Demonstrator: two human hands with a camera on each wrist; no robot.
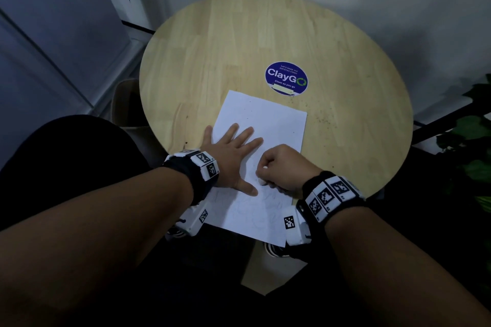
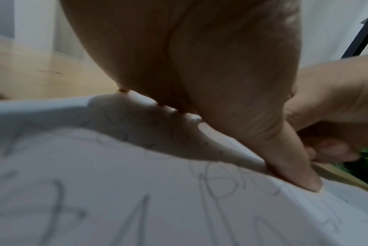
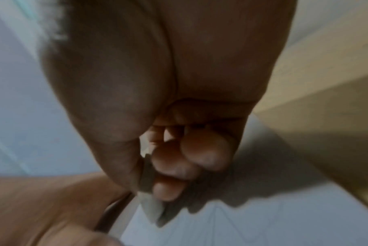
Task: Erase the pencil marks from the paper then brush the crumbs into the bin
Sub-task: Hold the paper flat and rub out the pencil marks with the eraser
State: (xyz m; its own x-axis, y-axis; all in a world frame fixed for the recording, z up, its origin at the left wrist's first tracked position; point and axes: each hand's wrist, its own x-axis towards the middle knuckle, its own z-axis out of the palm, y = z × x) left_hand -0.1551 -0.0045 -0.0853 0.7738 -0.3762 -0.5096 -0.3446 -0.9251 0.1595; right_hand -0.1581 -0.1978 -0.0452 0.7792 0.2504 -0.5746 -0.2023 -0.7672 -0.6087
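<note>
Evidently the left hand (image 1: 230,152) is there as a clamp: it lies flat on the paper (image 1: 261,125), fingers straight and spread, thumb reaching toward the near part of the sheet, so the page won't slide or crease under rubbing. The paper itself lies on the round table (image 1: 239,42), its near edge hanging just past the rim toward the person. The right hand (image 1: 285,167) is curled tight, pinching a small white eraser (image 1: 262,182) down against the sheet just beside that thumb, which I judge is the erasing step under way.

From the head view the pencil marks are faint scribbles on the near half; the far half looks blank but for specks. Dark crumbs (image 1: 322,119) are scattered on the wood right of the paper. A pale bin (image 1: 127,103) stands on the floor at the table's left edge, handy for sweeping later.

The left wrist view shows what the head view cannot: the pencil lines (image 2: 221,188) plainly, looping letters or shapes not yet rubbed out, and the thumb tip pressing the sheet. The right wrist view shows the eraser's pale tip (image 3: 151,209) poking out below the fingertips, meeting the paper.
</note>
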